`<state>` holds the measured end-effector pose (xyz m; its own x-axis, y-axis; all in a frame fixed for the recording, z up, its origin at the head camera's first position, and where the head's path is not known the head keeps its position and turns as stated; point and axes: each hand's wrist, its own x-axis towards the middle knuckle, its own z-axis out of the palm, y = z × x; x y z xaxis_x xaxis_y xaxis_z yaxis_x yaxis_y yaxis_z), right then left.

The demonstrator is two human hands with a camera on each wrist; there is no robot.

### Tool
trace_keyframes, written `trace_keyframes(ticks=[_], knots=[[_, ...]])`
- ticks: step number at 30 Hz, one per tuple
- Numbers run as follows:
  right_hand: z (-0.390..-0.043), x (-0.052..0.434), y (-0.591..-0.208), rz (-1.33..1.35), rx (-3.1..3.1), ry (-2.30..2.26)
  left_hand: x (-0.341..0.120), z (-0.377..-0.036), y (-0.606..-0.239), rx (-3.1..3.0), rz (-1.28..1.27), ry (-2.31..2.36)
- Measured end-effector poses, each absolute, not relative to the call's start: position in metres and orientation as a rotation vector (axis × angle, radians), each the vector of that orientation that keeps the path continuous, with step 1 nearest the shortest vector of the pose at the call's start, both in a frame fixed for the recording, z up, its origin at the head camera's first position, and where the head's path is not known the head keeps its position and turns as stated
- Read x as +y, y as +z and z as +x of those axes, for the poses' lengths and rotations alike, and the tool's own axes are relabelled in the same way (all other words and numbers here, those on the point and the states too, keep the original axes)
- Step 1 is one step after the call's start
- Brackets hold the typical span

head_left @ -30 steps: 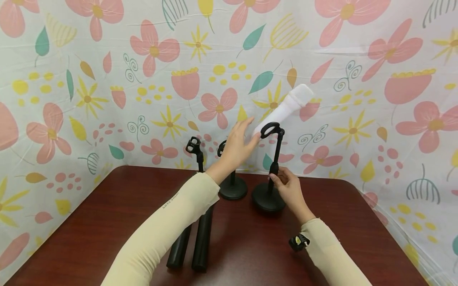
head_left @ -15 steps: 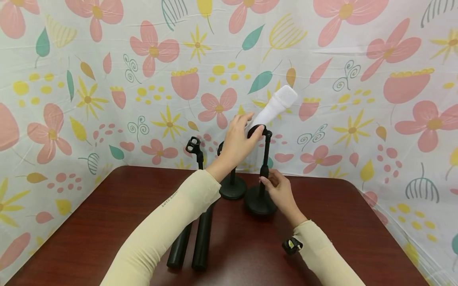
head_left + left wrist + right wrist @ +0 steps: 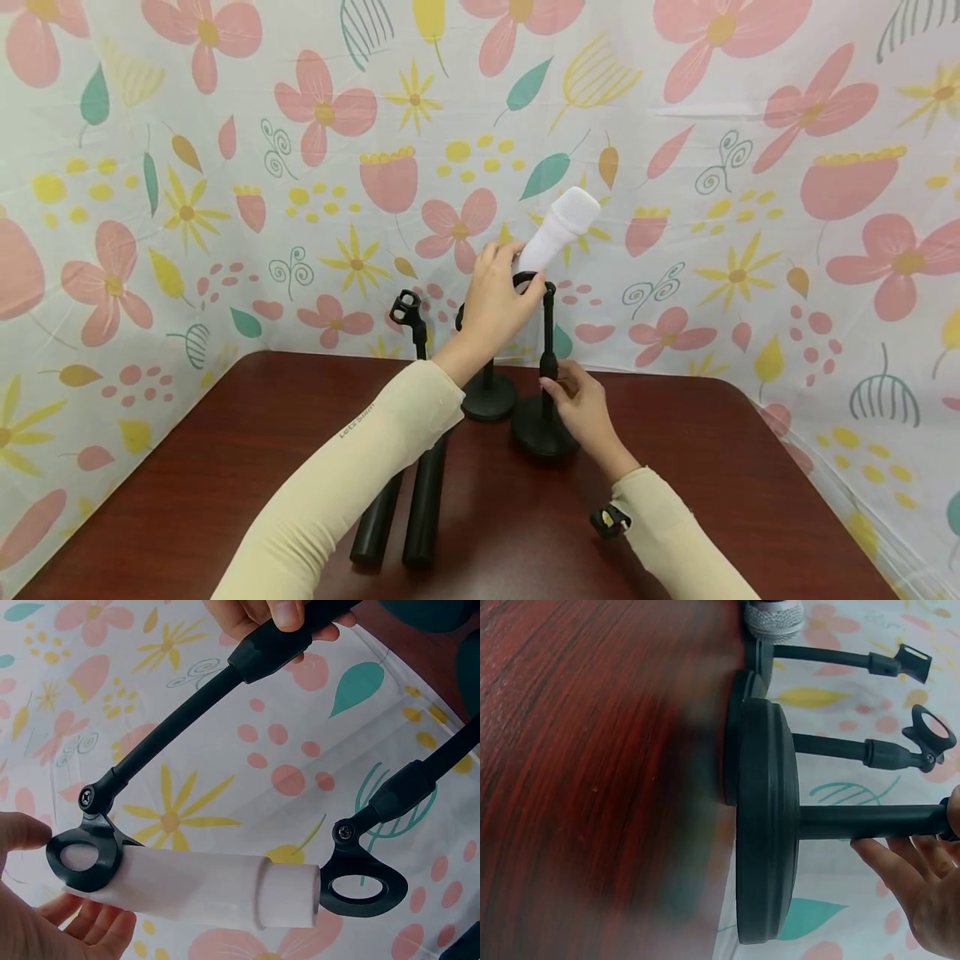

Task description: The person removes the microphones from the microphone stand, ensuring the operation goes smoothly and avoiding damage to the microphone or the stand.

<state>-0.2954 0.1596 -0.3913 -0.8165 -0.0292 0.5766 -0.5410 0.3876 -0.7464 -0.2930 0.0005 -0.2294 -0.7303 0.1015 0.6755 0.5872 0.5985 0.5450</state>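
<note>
A white microphone [image 3: 555, 229] sits tilted in the clip [image 3: 84, 859] of a black desk microphone stand [image 3: 546, 429], its head pointing up and right in the head view. My left hand [image 3: 498, 292] holds the microphone's lower end at the clip. In the left wrist view its thumb touches the clip's edge, and the fingers curl under the microphone. My right hand [image 3: 588, 408] grips the stand's pole [image 3: 870, 822] just above the round base [image 3: 765, 825]. A second stand [image 3: 487, 398] is partly hidden behind my left forearm; its clip [image 3: 364, 889] shows beyond the microphone head.
A third stand's clip [image 3: 408, 310] rises at left. Two black microphone handles [image 3: 423, 517] lie on the brown table [image 3: 225, 467], partly under my left sleeve; one silver mesh head [image 3: 774, 621] shows in the right wrist view. A flowered cloth [image 3: 300, 167] hangs behind.
The stand in my right hand has moved left, toward my left hand. The white microphone has shifted left and down with it and stands steeper. My left fingers have closed in around its lower end.
</note>
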Motion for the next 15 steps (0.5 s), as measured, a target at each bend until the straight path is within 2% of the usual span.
trace_keyframes(ticks=[6, 15], knots=[[-0.275, 0.151, -0.374, 0.543, -2.162, 1.355, 0.001, -0.294, -0.232, -2.243, -0.486, -1.067], [-0.3, 0.16, -0.396, 0.552, -2.141, 1.305, -0.004, -0.293, -0.228, -2.266, -0.49, -1.099]])
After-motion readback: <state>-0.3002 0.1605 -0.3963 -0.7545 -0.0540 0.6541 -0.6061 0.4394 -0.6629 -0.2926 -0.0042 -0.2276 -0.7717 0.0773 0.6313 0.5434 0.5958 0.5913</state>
